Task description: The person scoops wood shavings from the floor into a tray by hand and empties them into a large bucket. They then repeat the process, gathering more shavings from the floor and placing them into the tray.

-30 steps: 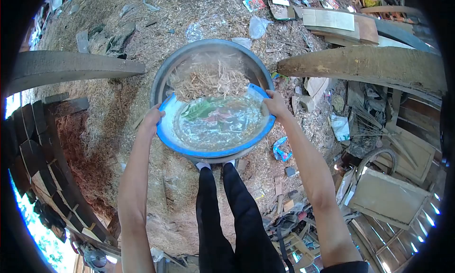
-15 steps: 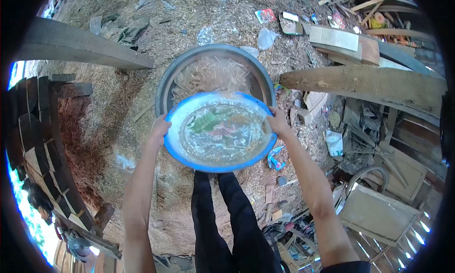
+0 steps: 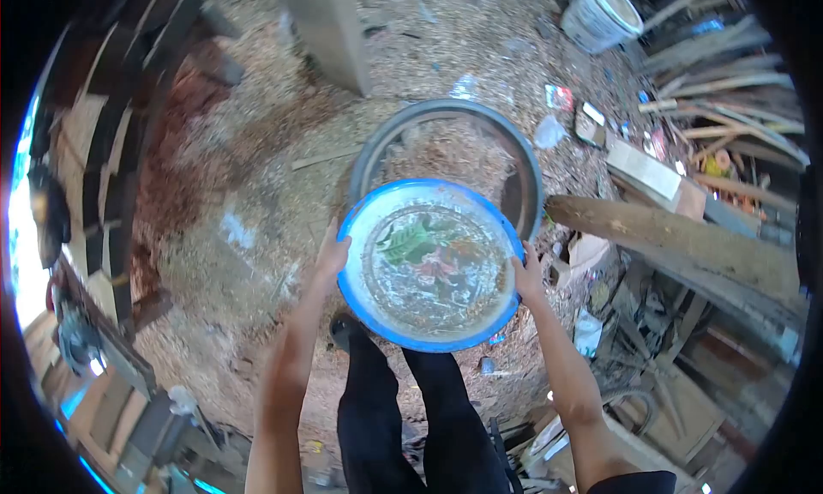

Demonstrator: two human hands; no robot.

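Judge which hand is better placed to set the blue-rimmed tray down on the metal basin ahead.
Neither clearly: the left hand and right hand grip opposite rims of the blue-rimmed tray. The metal basin sits slightly right, marginally favouring the right, I think.

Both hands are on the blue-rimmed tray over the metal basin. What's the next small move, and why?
Probably lower the blue-rimmed tray aside for refilling. It looks nearly bare, only fine bits over its printed face, while the chaff lies in the metal basin beyond it. The left hand and right hand grip opposite rims, holding it about level, so nothing more seems ready to tip out.
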